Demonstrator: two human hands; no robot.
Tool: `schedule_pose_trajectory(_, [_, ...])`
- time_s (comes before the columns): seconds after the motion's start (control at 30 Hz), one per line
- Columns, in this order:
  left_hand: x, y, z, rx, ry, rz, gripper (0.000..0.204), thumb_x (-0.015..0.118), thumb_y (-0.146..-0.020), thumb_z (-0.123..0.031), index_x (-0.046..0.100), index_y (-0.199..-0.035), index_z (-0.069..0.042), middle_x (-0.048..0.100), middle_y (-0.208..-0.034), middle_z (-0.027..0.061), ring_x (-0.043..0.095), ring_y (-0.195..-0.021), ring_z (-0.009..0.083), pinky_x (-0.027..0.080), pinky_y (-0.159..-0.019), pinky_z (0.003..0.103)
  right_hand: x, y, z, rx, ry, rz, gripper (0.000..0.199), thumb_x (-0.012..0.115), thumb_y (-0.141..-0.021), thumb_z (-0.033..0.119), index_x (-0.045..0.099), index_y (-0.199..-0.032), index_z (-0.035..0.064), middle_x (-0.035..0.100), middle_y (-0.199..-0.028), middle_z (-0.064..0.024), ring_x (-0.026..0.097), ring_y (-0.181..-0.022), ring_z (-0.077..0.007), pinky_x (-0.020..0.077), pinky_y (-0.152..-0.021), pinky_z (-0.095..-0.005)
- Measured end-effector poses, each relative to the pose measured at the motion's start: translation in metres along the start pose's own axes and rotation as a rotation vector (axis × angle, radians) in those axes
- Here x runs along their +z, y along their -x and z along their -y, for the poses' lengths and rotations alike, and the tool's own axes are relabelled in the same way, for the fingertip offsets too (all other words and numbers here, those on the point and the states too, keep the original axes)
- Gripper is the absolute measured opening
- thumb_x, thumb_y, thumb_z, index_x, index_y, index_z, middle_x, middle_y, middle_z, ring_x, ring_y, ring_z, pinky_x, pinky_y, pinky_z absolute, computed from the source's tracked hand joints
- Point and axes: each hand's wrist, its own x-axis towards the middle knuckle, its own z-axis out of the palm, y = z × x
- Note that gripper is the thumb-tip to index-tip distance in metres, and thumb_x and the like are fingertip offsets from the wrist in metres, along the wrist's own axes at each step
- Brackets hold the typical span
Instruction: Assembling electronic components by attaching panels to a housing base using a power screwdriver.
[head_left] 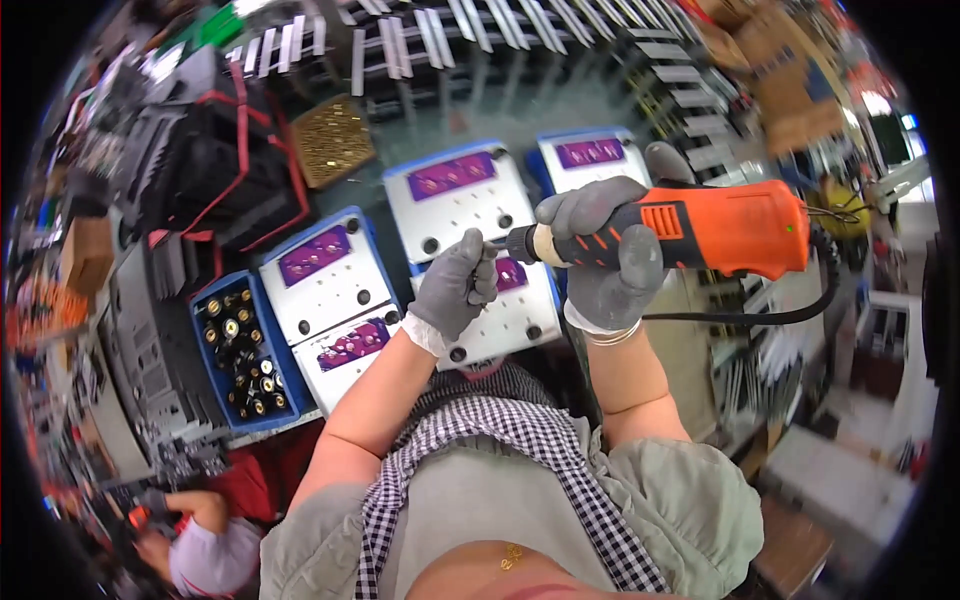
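Both gloved — left hand [458,285] pinching, right hand [605,250] gripping.

A factory assembly workshop is shown. The counter [520,110] is covered with white metal plates edged in blue [455,195], each marked with a purple label, laid side by side. A blue bin [240,355] filled with small black and brass parts is set at their left. Rows of grey metal strips [480,25] are lined up along the far edge, and a brass-coloured mesh pad [332,140] is placed near black housings with red wires [215,165]. An orange corded power tool [720,228] is gripped by grey work gloves. Another worker's hand [200,505] is seen at the lower left.
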Motion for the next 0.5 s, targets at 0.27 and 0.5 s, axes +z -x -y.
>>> schedule_pose_trajectory(0.27, [0.077, 0.015, 0.071, -0.45, -0.18, 0.074, 0.034, 0.057, -0.102, -0.039, 0.058, -0.093, -0.006, 0.046, -0.069, -0.0023, 0.042, -0.057, 0.0073, 0.032, -0.047, 0.021, -0.04, 0.075, 0.099, -0.156, 0.259, -0.184, 0.042, 0.065, -0.091, 0.035, 0.046, -0.11, 0.003, 0.053, -0.071, -0.0056, 0.053, -0.059, -0.0184, 0.054, -0.072, -0.0413])
schedule_pose_trajectory(0.5, [0.104, -0.029, 0.133, -0.421, -0.221, 0.063, 0.042, 0.04, -0.107, -0.024, 0.05, -0.136, 0.004, 0.057, -0.092, 0.0058, 0.052, -0.074, 0.0133, 0.046, -0.067, 0.027, -0.151, 0.056, 0.111, -0.321, 0.526, -0.4, 0.056, 0.06, -0.089, 0.001, 0.031, -0.138, -0.0019, 0.066, -0.076, -0.0108, 0.06, -0.06, -0.0163, 0.0524, -0.057, -0.0304])
